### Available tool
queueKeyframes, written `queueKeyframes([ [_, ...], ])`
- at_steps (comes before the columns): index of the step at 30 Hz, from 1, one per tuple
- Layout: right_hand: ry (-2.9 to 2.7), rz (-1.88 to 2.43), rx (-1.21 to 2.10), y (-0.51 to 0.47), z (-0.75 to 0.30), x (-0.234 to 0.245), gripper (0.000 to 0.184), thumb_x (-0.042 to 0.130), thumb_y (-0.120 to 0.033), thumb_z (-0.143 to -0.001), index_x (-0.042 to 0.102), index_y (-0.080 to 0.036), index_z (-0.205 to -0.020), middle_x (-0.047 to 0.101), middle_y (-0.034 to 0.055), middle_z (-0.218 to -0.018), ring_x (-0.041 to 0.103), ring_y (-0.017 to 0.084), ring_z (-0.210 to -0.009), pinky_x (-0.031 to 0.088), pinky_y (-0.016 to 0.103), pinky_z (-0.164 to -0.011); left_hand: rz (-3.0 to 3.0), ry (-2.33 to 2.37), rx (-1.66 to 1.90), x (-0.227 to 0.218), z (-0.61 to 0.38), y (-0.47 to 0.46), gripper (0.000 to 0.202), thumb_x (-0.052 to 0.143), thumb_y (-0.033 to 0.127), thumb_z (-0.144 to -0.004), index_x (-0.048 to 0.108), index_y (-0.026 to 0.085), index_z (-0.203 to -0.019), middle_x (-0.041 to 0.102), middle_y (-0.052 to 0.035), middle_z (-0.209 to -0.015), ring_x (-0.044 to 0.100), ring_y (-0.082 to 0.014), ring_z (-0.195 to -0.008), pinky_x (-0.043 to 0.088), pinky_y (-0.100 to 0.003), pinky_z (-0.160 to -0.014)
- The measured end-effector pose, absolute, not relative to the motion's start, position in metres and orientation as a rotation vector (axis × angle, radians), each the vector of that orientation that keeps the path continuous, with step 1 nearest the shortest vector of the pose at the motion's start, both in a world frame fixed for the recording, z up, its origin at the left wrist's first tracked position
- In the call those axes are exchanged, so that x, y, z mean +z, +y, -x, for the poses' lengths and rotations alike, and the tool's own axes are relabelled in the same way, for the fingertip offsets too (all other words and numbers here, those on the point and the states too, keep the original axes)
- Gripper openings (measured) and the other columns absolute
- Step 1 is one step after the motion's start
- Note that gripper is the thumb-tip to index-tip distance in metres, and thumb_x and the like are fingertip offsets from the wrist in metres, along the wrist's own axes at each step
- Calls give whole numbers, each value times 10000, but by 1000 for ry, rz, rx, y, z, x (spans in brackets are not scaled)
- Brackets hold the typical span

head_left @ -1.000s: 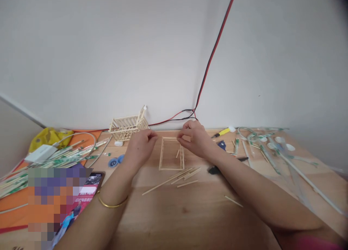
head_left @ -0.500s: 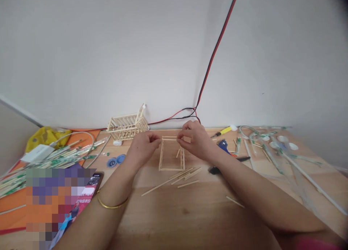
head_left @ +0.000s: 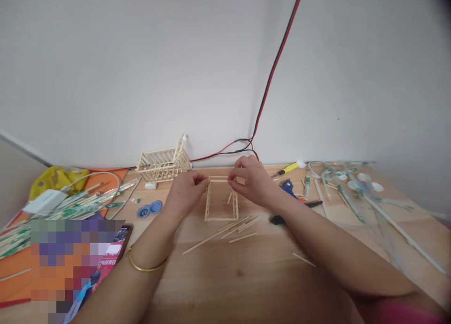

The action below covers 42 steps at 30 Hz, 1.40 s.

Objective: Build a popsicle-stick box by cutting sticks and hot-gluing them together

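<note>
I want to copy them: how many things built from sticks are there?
2: a rectangular frame between the left hand and right hand, and a slatted basket by the wall.

A red-and-black cable [head_left: 279, 56] slants down the pale wall [head_left: 141, 70] before me, upper right of centre. At middle left I see a yellow bag [head_left: 52, 181] with a white plastic block [head_left: 45, 201] in front; lower left, a lit phone [head_left: 112, 252].
</note>
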State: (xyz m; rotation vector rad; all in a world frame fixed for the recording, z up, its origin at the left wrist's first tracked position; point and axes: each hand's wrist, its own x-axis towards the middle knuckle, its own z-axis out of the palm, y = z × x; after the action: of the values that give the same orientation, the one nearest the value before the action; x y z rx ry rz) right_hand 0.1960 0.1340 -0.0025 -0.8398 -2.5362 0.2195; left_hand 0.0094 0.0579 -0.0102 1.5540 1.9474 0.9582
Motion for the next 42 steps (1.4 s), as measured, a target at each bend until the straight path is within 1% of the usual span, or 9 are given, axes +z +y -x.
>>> queueKeyframes([
  [4, -2530, 811, 190, 136, -196, -5, 121, 592, -211, -789, 695, -189, -731, 548, 59, -831, 435, 186, -817, 318, 325, -725, -1547, 1985, 977, -11, -12, 59, 251, 519, 356, -745, 657, 156, -683, 652, -19, -623, 577, -152, -602, 390, -253, -577],
  [7, -2548, 803, 168, 138, -197, -6, 120, 582, -211, -801, 691, -191, -755, 545, 57, -838, 429, 183, -822, 310, 324, -731, -1555, 2032, 951, -11, -15, 59, 241, 522, 345, -739, 654, 153, -678, 642, -13, -606, 564, -141, -590, 377, -241, -572],
  [11, -2566, 805, 148, 137, -197, -7, 125, 573, -216, -818, 687, -188, -777, 542, 60, -837, 435, 187, -837, 312, 328, -743, -1561, 2074, 929, -11, -16, 59, 230, 519, 325, -740, 662, 153, -689, 649, -13, -631, 561, -134, -596, 372, -237, -583],
  [16, -2530, 774, 234, 137, -202, -3, 100, 602, -249, -807, 678, -194, -843, 556, 64, -852, 469, 196, -855, 349, 331, -766, -1590, 2079, 917, -13, -15, 59, 225, 515, 317, -745, 653, 155, -671, 648, -12, -634, 569, -139, -607, 363, -240, -581],
  [20, -2380, 804, 334, 141, -214, 2, 119, 557, -166, -802, 655, -185, -866, 580, 62, -865, 515, 181, -868, 391, 313, -787, -1599, 2094, 895, -12, -15, 59, 227, 511, 317, -748, 654, 158, -670, 646, -8, -635, 564, -137, -600, 357, -242, -581],
  [23, -2331, 892, 421, 142, -222, 3, 125, 542, -137, -773, 646, -178, -828, 602, 49, -831, 539, 165, -823, 412, 288, -753, -1598, 2096, 892, -10, -15, 59, 217, 517, 313, -743, 658, 159, -681, 646, -4, -635, 557, -134, -591, 358, -242, -584],
  [31, -2389, 1040, 695, 136, -219, -2, 123, 515, -178, -767, 637, -173, -778, 635, 2, -704, 537, 111, -641, 395, 224, -612, -1588, 2081, 907, -7, -18, 58, 207, 512, 296, -741, 654, 162, -671, 645, 0, -624, 563, -134, -593, 364, -239, -584],
  [42, -2428, 1080, 705, 136, -218, -4, 126, 514, -179, -739, 639, -163, -728, 632, 5, -660, 519, 107, -589, 357, 214, -542, -1638, 2074, 871, -13, -15, 59, 260, 478, 319, -753, 631, 157, -619, 620, 6, -574, 560, -134, -582, 335, -234, -553],
])
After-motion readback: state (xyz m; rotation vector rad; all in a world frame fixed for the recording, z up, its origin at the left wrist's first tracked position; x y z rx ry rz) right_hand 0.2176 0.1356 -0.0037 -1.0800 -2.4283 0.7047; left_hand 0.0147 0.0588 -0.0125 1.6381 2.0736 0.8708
